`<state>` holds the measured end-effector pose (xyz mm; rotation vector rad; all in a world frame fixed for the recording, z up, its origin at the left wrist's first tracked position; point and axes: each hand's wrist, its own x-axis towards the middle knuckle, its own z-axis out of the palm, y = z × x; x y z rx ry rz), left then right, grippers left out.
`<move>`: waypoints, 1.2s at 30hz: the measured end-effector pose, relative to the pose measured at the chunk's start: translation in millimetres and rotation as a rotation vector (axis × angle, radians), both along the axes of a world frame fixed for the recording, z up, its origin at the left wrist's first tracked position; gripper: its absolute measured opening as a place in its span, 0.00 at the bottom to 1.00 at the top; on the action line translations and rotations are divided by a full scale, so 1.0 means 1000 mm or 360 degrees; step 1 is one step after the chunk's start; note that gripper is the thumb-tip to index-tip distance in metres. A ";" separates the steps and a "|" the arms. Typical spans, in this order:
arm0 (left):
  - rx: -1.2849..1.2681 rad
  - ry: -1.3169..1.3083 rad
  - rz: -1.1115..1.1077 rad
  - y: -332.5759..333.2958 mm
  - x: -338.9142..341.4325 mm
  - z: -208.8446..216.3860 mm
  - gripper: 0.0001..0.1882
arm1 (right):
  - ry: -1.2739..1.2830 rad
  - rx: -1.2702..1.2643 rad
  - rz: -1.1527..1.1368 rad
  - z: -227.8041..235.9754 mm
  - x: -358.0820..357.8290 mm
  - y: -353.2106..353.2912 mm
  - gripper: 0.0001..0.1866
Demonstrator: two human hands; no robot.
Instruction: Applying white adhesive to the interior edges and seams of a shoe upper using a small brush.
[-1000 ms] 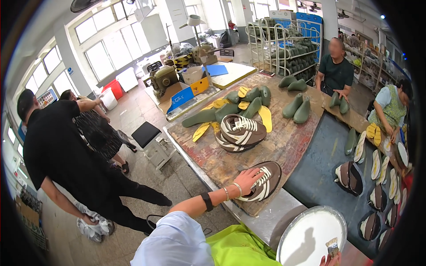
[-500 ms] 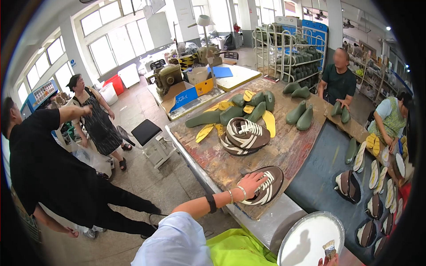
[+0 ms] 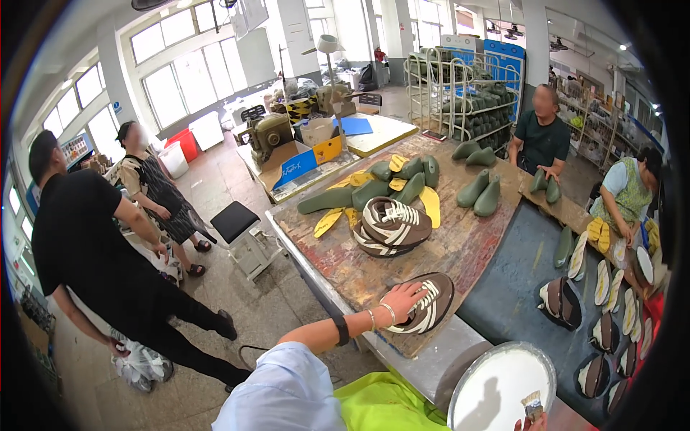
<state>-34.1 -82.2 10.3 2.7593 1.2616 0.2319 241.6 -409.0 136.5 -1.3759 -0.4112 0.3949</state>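
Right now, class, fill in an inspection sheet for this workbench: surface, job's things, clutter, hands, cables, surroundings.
Surface: worn wooden board on a metal bench, paint-stained.
Job's things: brown shoe upper with white stripes under the left hand; white round pan at the lower edge with a small brush over it.
Clutter: stacked striped uppers, green shoe lasts, yellow insoles.
Hands: left flat on the upper, fingers spread; right hand barely in view at the brush.
Cables: one dark cable on the floor.
Surroundings: four other people, a black stool, racks, windows.
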 end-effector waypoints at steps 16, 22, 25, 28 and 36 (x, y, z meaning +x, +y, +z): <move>-0.0002 -0.0078 0.0028 -0.001 -0.001 -0.003 0.43 | -0.0024 0.0045 -0.0105 -0.003 0.006 -0.015 0.15; 0.0075 -0.0106 -0.0017 -0.003 -0.003 -0.002 0.41 | -0.0062 0.0025 -0.0164 -0.009 0.005 -0.021 0.15; 0.0106 -0.0129 -0.0022 -0.004 -0.003 -0.001 0.41 | -0.0020 0.0153 -0.0230 -0.012 0.005 -0.024 0.15; 0.0113 -0.0141 -0.0013 -0.006 -0.003 -0.001 0.40 | -0.0045 0.0089 -0.0213 -0.014 0.006 -0.026 0.15; 0.0041 0.0168 0.0010 -0.010 0.004 0.015 0.49 | -0.0025 0.0074 -0.0204 -0.019 0.010 -0.026 0.16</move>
